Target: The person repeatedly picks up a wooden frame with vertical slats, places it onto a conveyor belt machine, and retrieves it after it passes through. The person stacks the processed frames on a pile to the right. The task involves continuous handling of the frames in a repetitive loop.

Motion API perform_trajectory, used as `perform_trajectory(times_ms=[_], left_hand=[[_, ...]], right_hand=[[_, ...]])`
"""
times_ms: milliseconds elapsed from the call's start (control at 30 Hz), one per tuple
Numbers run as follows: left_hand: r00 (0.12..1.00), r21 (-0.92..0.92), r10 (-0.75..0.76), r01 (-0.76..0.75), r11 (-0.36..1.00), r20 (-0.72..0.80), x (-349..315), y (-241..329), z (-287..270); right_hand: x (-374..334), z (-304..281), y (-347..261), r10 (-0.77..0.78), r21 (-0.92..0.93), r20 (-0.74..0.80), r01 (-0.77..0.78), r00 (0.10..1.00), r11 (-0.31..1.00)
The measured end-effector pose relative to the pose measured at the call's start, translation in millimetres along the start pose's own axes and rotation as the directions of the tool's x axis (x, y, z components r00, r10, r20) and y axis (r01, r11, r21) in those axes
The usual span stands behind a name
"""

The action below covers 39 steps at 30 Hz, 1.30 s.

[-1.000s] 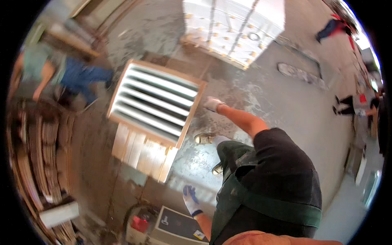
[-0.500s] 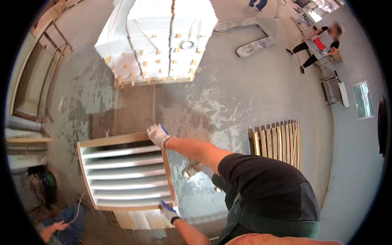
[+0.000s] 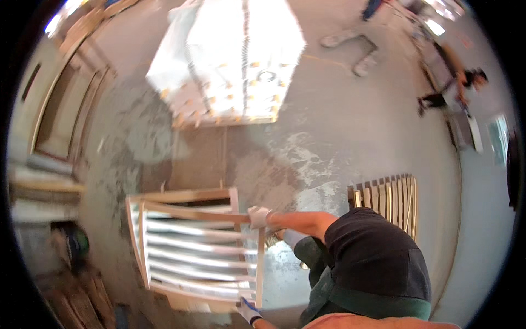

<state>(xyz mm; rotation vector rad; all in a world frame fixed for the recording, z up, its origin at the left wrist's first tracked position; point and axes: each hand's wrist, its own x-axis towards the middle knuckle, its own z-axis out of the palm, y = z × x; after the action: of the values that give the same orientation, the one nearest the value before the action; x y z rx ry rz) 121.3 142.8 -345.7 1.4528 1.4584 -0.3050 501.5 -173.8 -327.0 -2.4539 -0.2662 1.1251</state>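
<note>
My right hand (image 3: 259, 217), in a white glove with blue, is closed around the upper right corner of a light wooden frame (image 3: 192, 211). My left hand (image 3: 249, 311), gloved likewise, grips that frame's lower right corner; its fingers are partly hidden. The frame is rectangular and lies skewed, with its near side raised. Below it is a second wooden frame (image 3: 181, 196), part of a stack. Several white slats (image 3: 197, 245) show through the openings, blurred by motion; I cannot tell which frame they belong to.
A white-wrapped pallet load (image 3: 219, 66) stands ahead. To the right lies a slatted wooden pallet (image 3: 392, 200). A person (image 3: 463, 88) bends by the right wall. Wooden racking (image 3: 60, 109) stands on the left. My legs (image 3: 307, 255) are close beside the frame stack.
My right hand has moved right and down, pulling the wooden frame's near side off the one below. My left hand has shifted right and down. The person by the wall has bent over.
</note>
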Motion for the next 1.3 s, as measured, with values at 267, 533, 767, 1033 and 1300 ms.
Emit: perform_trajectory(times_ms=[267, 533, 767, 1033, 1300], left_hand=[[0.995, -0.252, 0.021, -0.044, 0.967, -0.095, -185.6, 32.5, -15.1], [0.965, -0.24, -0.092, 0.031, 0.97, -0.247, -320.7, 7.7, -14.7], [0.866, -0.335, -0.205, 0.047, 0.941, -0.455, -451.9, -43.3, 6.0], [0.593, -0.753, -0.543, -0.173, 0.635, -0.594, -562.6, -121.3, 63.9], [0.357, -0.855, -0.794, -0.368, 0.364, -0.492, -629.2, -193.6, 115.0]], right_hand=[[-106.1, -29.5, 25.4, -0.133, 0.309, -0.017, 0.132, 0.991, 0.942], [-181.9, -68.6, 43.3, -0.223, 0.543, 0.128, 0.12, 0.966, 0.831], [-204.4, -87.1, -7.2, -0.46, 0.401, 0.217, 0.351, 0.861, 0.846], [-243.7, -3.6, -138.4, -0.656, 0.345, 0.521, 0.569, 0.546, 0.747], [-323.7, 145.7, -216.7, -0.592, 0.197, 0.774, 0.802, 0.226, 0.564]])
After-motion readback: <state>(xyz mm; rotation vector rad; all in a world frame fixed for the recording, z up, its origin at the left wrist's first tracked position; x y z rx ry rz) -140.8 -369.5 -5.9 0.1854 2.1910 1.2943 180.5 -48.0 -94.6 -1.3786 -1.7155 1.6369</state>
